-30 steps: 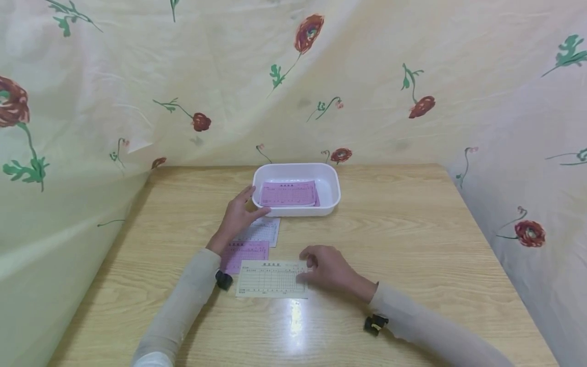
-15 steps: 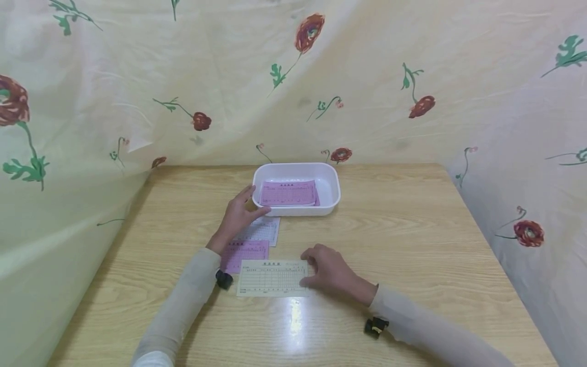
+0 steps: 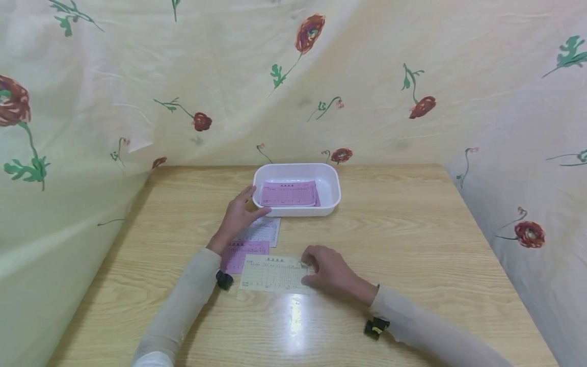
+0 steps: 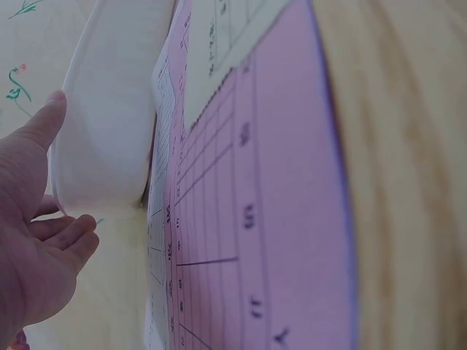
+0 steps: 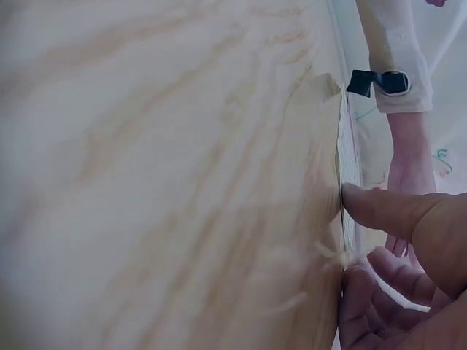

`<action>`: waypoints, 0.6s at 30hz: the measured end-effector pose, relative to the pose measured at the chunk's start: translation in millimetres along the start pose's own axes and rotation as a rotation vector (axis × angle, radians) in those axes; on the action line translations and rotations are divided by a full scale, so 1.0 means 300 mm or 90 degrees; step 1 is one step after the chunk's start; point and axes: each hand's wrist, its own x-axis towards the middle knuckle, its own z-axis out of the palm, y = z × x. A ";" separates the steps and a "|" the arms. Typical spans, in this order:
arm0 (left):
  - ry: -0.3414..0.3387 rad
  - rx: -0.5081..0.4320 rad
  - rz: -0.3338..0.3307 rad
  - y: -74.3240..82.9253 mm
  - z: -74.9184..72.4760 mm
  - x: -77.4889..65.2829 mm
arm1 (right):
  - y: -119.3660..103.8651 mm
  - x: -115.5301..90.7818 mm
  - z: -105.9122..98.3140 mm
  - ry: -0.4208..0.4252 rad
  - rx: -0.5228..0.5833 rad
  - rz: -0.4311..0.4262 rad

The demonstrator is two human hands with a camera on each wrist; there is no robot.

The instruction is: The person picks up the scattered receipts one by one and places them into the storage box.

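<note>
A cream printed form slip [image 3: 270, 275] is at the near middle of the table, a little tilted, its left part over a pink form slip [image 3: 245, 255]. My right hand [image 3: 330, 270] holds its right edge between thumb and curled fingers; the right wrist view shows the thumb [image 5: 379, 206] on the paper's edge. My left hand [image 3: 236, 216] rests at the near left corner of a white plastic tray [image 3: 330, 196], thumb along the front rim, fingers against the left side. Pink form slips [image 3: 289, 193] lie stacked in the tray. A white form slip [image 3: 261, 233] is partly under my left hand.
The wooden table [image 3: 412, 229] runs right and left of the papers. Floral cloth [image 3: 367, 76] hangs behind the table and along both sides. The tray stands near the back edge. A black wrist camera [image 3: 377, 327] sits on each sleeve.
The cream slip has shifted slightly away from me and turned, its left side now farther up the table. My right hand has edged a little rightward; the left hand and tray stay put.
</note>
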 end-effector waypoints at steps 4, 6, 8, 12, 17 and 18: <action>0.000 0.006 0.000 0.004 0.001 -0.001 | 0.006 -0.002 0.003 0.000 0.037 0.004; -0.001 0.010 -0.002 0.004 0.000 -0.001 | 0.007 -0.001 0.003 0.005 0.037 0.004; -0.002 0.011 -0.004 0.005 0.000 -0.001 | 0.007 0.000 0.003 0.014 0.031 -0.002; -0.003 0.011 -0.007 0.004 0.000 0.000 | 0.006 0.003 -0.002 0.021 0.017 -0.010; -0.003 0.011 -0.011 0.003 0.002 0.000 | 0.005 0.003 -0.016 0.002 0.039 -0.004; -0.003 0.011 -0.011 0.002 0.002 0.000 | 0.006 0.002 -0.018 -0.003 0.049 0.000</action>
